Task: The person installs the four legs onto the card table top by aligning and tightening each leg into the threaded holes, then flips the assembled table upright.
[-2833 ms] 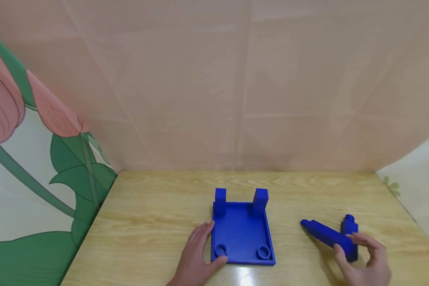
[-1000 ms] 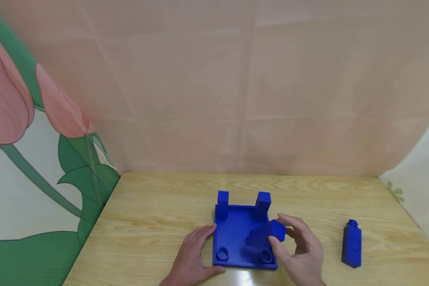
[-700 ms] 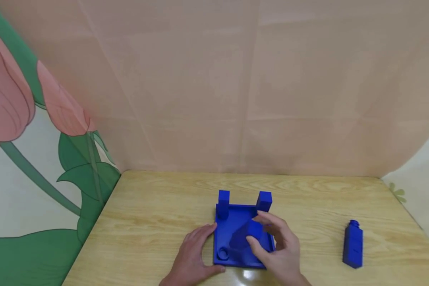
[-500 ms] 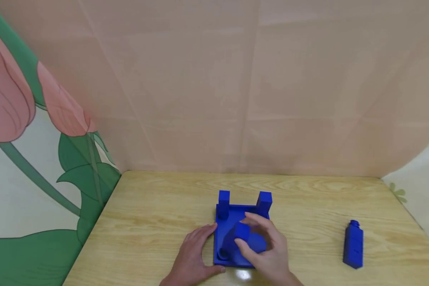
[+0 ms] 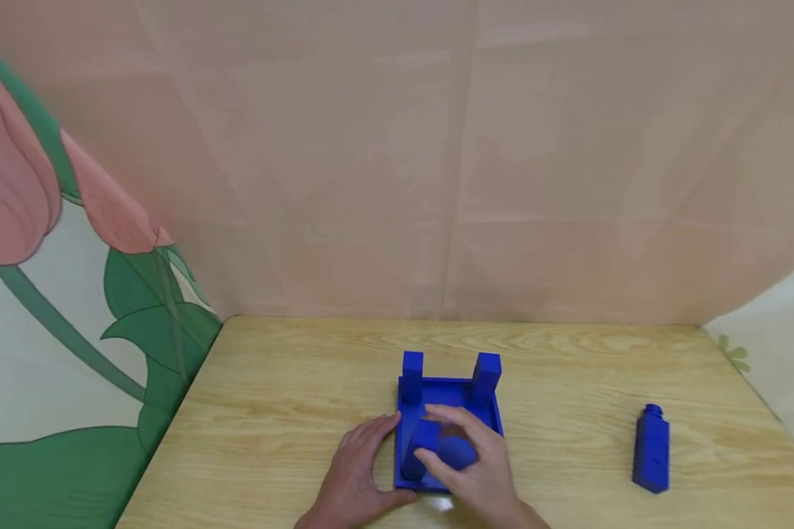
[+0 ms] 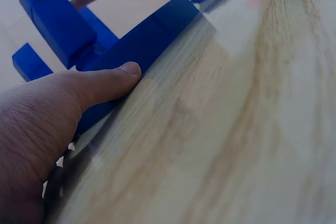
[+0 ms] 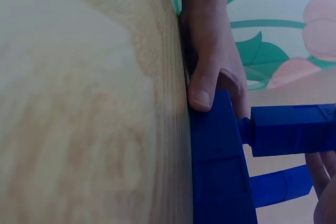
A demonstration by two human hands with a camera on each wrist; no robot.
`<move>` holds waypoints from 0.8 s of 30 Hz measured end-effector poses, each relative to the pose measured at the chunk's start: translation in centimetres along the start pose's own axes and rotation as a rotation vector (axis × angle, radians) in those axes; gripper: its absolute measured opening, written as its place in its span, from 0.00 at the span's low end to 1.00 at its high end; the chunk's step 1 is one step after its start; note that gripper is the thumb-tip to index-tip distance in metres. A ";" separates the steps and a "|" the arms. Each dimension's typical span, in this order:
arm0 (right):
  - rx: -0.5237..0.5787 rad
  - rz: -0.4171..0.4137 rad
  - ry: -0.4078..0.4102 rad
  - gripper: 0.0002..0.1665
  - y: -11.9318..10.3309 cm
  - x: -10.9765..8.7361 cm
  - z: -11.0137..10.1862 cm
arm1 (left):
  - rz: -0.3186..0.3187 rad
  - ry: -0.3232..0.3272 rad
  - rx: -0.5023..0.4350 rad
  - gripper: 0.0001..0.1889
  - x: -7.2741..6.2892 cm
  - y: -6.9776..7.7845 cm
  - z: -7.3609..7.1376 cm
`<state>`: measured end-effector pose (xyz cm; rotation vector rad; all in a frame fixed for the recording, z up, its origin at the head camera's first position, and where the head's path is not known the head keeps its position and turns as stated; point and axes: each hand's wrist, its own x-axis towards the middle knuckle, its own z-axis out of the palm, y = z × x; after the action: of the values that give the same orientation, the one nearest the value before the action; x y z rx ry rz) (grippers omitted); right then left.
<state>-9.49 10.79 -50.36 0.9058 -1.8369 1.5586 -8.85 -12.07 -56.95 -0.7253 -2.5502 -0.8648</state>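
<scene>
A blue square base [image 5: 446, 391] with a raised rim lies on the table. Two blue square legs [image 5: 412, 376] [image 5: 486, 376] stand upright at its far corners. My left hand [image 5: 357, 470] holds the near left corner, fingers along the left side and thumb [image 6: 123, 74] against the front wall. Between thumb and fingers, my right hand [image 5: 483, 470] grips another blue leg [image 5: 423, 438] near its top. That leg is nearly upright over the near left corner, its narrower peg end down at the rim in the right wrist view [image 7: 245, 130]. My right hand hides the near right socket.
One loose blue leg [image 5: 651, 452] with a ringed peg end lies on the wood-grain table [image 5: 291, 382], right of the base. A plain pinkish cloth [image 5: 344, 184] hangs behind the table, and a flower-patterned cloth [image 5: 132, 294] hangs at the left.
My right hand picked the leg up from the right side and carried it left across the base, turning it more upright over the near left corner. My left hand stays at the base.
</scene>
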 end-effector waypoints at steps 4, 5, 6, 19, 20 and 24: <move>-0.043 -0.028 -0.050 0.29 0.2 0.0 0.1 | 0.004 0.001 -0.010 0.61 0.0 0.0 -0.1; -0.052 -0.034 -0.064 0.28 0.2 0.0 0.2 | 0.004 -0.003 -0.010 0.61 0.0 0.0 -0.2; -0.060 -0.040 -0.078 0.27 0.2 0.1 0.2 | 0.002 -0.008 -0.010 0.60 0.0 0.0 -0.2; -0.053 -0.073 -0.245 0.30 -0.2 1.0 -0.2 | -0.022 -0.047 -0.039 0.60 -0.2 -0.4 -0.1; -0.054 -0.076 -0.250 0.30 -0.2 1.1 -0.3 | -0.015 -0.041 -0.035 0.60 -0.2 -0.4 -0.1; -0.059 -0.097 -0.269 0.26 0.0 1.2 -0.7 | -0.020 -0.042 -0.033 0.60 -0.2 -0.4 -0.1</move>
<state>-10.25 11.31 -49.26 1.2069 -1.9771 1.3694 -8.91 -12.43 -57.15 -0.7365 -2.5897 -0.9098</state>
